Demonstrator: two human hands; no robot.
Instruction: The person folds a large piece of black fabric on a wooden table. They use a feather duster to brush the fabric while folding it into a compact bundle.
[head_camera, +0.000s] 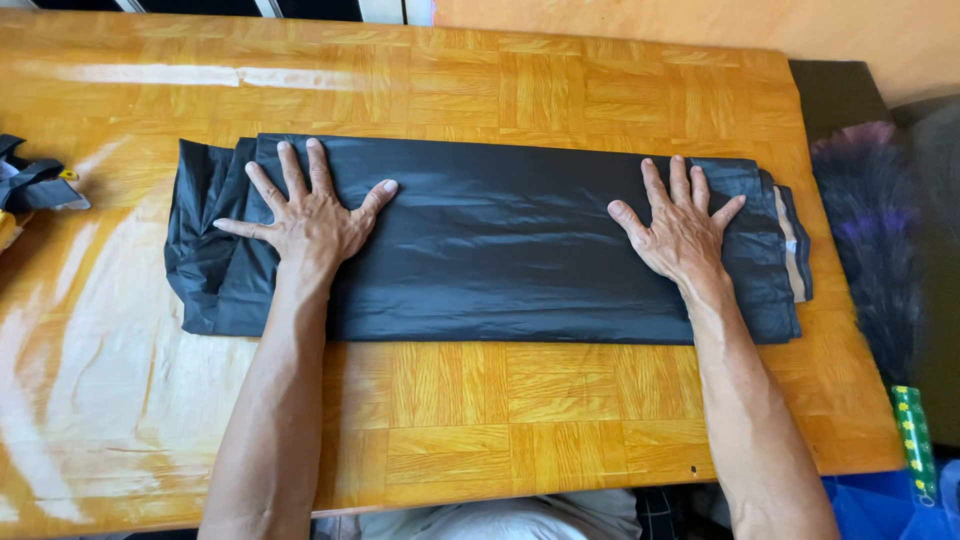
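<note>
A black, thin, shiny garment (490, 240) lies folded into a long flat rectangle across a glossy wooden table (450, 420). My left hand (305, 215) rests flat on its left part, fingers spread wide. My right hand (680, 225) presses flat on its right part, fingers also apart. Neither hand grips anything. A pale band of lining (792, 250) shows at the garment's right end, and the left end is bunched and uneven.
A dark strap-like object with a small yellow bit (35, 185) lies at the table's left edge. To the right, off the table, stands a purple-and-black feather duster (875, 230) with a green handle (915, 440). Blue material (885, 505) lies below it.
</note>
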